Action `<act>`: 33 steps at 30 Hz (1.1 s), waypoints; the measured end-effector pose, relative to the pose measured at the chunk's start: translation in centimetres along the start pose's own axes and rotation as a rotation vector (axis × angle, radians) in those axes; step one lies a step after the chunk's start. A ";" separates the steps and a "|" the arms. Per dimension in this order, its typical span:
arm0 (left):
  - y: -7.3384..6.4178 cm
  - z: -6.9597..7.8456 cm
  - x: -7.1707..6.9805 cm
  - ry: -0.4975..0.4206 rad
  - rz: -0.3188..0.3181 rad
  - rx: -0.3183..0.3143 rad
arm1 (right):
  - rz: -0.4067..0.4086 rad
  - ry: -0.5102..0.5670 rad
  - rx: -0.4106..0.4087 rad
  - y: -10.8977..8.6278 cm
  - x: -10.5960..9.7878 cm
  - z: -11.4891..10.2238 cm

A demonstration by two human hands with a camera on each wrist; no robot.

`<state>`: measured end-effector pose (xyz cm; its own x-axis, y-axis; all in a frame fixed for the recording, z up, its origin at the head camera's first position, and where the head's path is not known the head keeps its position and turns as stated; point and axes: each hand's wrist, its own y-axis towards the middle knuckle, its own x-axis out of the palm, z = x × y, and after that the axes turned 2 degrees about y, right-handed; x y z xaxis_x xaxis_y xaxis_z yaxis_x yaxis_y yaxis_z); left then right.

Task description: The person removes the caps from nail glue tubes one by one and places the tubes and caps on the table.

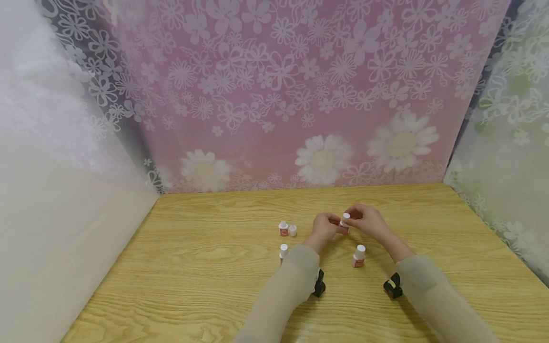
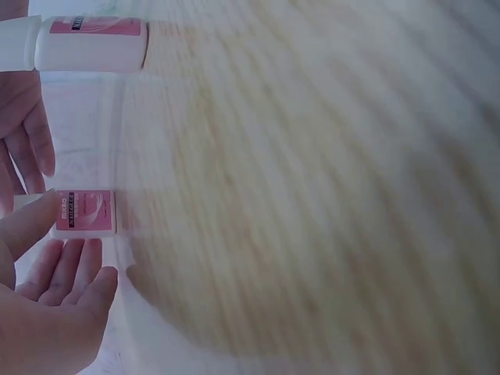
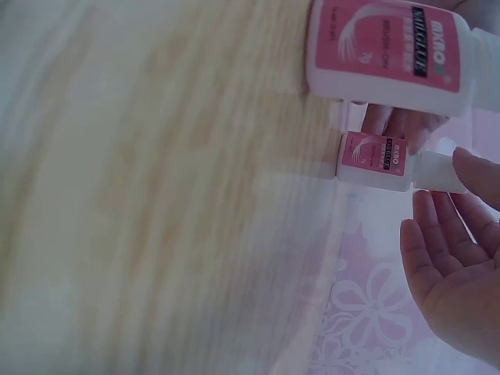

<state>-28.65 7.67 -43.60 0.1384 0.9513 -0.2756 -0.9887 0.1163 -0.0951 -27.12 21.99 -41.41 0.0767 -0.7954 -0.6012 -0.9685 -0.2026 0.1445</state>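
At the middle right of the table, a small white glue bottle (image 3: 375, 160) with a pink label stands upright between both hands. My left hand (image 1: 324, 225) holds its body, the thumb lying across the label in the left wrist view. The thumb and fingers of my right hand (image 1: 366, 221) pinch the white cap (image 1: 346, 216) on top. Closer to me stands another capped glue bottle (image 1: 358, 257), apart from both hands. A third capped bottle (image 1: 283, 252) is partly hidden behind my left sleeve.
Left of the hands, an uncapped glue bottle (image 1: 283, 229) stands beside a loose white cap (image 1: 293, 230). The wood-grain table (image 1: 184, 267) meets a pink flowered curtain (image 1: 274, 95) at its back edge. Pale sheets hang along both sides.
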 end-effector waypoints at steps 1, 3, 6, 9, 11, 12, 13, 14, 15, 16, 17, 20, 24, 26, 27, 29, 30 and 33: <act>0.0 0.1 0.1 -0.006 -0.005 -0.001 | 0.001 -0.002 -0.005 0.0 0.0 0.0; 0.0 0.2 0.2 -0.010 -0.013 -0.002 | 0.005 -0.009 -0.015 0.0 0.0 0.0; 0.0 0.3 0.4 0.038 -0.009 0.010 | 0.004 -0.024 -0.024 0.0 0.0 0.0; 0.1 0.4 0.5 0.120 0.007 0.017 | 0.000 -0.036 -0.034 0.1 0.1 0.1; 0.2 0.4 0.5 0.148 0.009 0.015 | -0.003 -0.038 -0.040 0.1 0.1 0.1; 0.2 0.3 0.6 0.153 0.008 0.010 | -0.004 -0.036 -0.045 0.1 0.2 0.2; 0.3 0.3 0.6 0.161 0.006 0.007 | -0.004 -0.034 -0.048 0.1 0.2 0.2; 0.3 0.3 0.6 0.171 0.009 0.008 | -0.006 -0.031 -0.049 0.1 0.2 0.2; 0.3 0.2 0.7 0.177 0.009 0.006 | -0.007 -0.029 -0.051 0.1 0.3 0.2; 0.4 0.2 0.7 0.186 0.011 0.005 | -0.008 -0.027 -0.051 0.1 0.3 0.3; 0.4 0.1 0.7 0.195 0.013 0.005 | -0.008 -0.025 -0.051 0.1 0.3 0.3; 0.5 0.0 0.8 0.219 0.022 0.008 | -0.014 -0.022 -0.046 0.1 0.3 0.3; 0.7 -0.1 0.8 0.233 0.027 0.014 | -0.016 -0.019 -0.039 0.1 0.2 0.2; 0.8 -0.1 0.8 0.242 0.030 0.025 | -0.016 -0.020 -0.031 0.1 0.2 0.0; 0.8 -0.1 0.7 0.243 0.031 0.027 | -0.015 -0.019 -0.023 0.1 0.1 -0.1; 0.9 -0.1 0.7 0.241 0.034 0.030 | -0.012 -0.022 -0.011 0.1 0.1 -0.2; 1.0 -0.2 0.7 0.234 0.034 0.027 | -0.011 -0.023 -0.007 0.1 0.1 -0.2; 1.1 -0.2 0.7 0.193 0.031 0.009 | -0.002 -0.029 -0.011 0.1 0.0 -0.2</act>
<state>-29.61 8.43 -44.12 0.1153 0.8821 -0.4567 -0.9930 0.0907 -0.0755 -27.15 21.81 -41.22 0.0717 -0.7781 -0.6240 -0.9657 -0.2106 0.1516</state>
